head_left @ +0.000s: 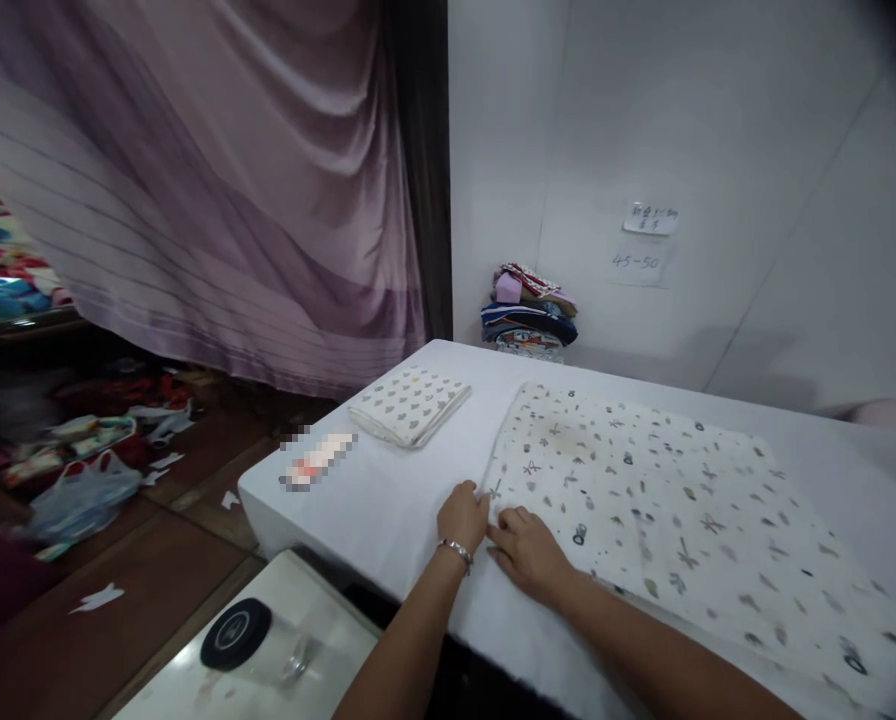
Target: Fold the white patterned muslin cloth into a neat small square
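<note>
A white patterned cloth (665, 500) lies spread flat on the white-covered table (373, 500). Both hands meet at its near left corner. My left hand (463, 516), with a bracelet on the wrist, has its fingers curled and pinches the cloth's edge. My right hand (527, 550) lies on the cloth beside it, fingers bent and pressed on the same corner. A second, folded patterned cloth (409, 403) rests on the table further left, apart from both hands.
A pile of folded clothes (529, 310) sits at the table's far edge by the wall. A purple curtain (215, 200) hangs on the left. Bags and scraps litter the floor (80, 480). A black round lid (236, 633) lies on a low white surface below.
</note>
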`<state>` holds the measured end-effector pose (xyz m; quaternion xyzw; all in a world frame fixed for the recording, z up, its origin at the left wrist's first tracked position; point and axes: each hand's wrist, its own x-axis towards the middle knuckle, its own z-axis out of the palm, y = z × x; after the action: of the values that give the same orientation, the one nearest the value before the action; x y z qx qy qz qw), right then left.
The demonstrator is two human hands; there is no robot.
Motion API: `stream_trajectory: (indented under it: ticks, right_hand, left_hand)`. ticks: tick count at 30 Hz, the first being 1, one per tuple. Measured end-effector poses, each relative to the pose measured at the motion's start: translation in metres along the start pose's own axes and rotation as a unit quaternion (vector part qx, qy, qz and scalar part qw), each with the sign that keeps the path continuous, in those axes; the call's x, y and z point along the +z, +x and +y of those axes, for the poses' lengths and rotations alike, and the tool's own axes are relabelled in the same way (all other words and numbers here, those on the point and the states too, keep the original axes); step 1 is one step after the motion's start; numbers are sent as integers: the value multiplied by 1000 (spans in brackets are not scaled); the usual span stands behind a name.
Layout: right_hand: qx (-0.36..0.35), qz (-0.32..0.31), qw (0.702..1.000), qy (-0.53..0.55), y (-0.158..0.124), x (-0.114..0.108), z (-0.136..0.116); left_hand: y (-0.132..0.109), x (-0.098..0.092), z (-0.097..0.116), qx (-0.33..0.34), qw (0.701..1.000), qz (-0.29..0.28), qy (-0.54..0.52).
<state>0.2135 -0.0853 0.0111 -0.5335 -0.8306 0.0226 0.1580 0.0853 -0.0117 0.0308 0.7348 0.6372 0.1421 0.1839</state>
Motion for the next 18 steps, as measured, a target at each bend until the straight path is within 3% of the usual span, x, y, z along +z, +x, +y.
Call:
stream_trajectory:
  ticks: [4,11,15,18]
  right_hand:
    - [12,-23,1000,-3,2,-5,-4]
    - [12,-25,999,18,2,-9,-4]
    - [-6,8,995,100,-12,-23,19]
    - [54,32,993,95,-33,-35,41]
  left_hand:
    - [9,1,4,-9,997,-48,53]
    - [8,0,-2,41,995,-30,86]
    - [3,4,2,143,977,65,147]
    - [-2,13,4,233,956,65,165]
